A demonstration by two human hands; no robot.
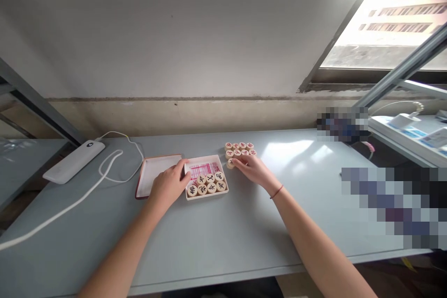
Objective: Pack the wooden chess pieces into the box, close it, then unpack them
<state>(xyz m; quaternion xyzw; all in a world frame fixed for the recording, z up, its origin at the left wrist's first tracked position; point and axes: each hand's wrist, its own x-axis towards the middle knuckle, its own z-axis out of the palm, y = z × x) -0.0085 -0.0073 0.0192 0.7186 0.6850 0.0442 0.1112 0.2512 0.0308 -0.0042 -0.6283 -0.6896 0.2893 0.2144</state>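
My right hand (249,167) pinches a round Chinese chess piece (230,163) with a dark character, at the front of two rows of stacked pieces (237,152) with red characters. Left of these, an open white box (207,197) holds several chess pieces (211,188) with black characters, in its near part. A printed red-and-white sheet (202,169) shows on its bottom. My left hand (171,181) grips the box's left wall between thumb and fingers. Partly behind that hand lies the red-edged lid (153,170), its white inside facing up.
A white power strip (75,162) lies at the left of the grey table (216,242), and its white cable (66,214) runs across the left side. Metal posts stand at both sides. Blurred items (391,205) lie on the right. A wall closes off the back.
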